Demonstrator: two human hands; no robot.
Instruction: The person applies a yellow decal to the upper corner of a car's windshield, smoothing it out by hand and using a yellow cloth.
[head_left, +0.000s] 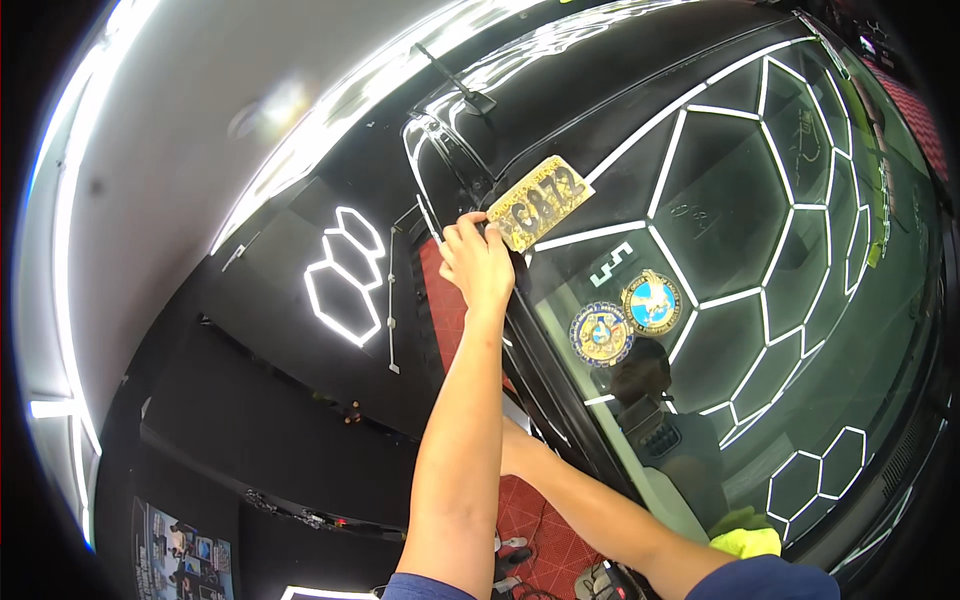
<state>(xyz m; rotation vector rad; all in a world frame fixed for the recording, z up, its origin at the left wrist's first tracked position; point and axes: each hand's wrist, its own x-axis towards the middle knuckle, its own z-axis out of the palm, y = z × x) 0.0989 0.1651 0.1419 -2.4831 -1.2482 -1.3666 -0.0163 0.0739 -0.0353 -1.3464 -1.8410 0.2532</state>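
Observation:
A worn yellow rectangular plate or sticker [540,203] with dark characters lies at the corner of a vehicle's dark windshield [720,250]. My left hand [478,262] reaches up to its near left end, with bent fingers closed on the edge and corner. My right forearm [610,520] comes in from the lower right and crosses behind the left forearm. My right hand is hidden there, so its fingers do not show. Right of my left hand, two round stickers [600,335] with blue and gold designs sit on the glass.
Bright hexagonal lights reflect in the glass and black bodywork. A black door panel [270,380] stands at the left. Below is a red tiled floor [540,535] with cables and shoes. A bright yellow cloth [745,542] shows by my right sleeve.

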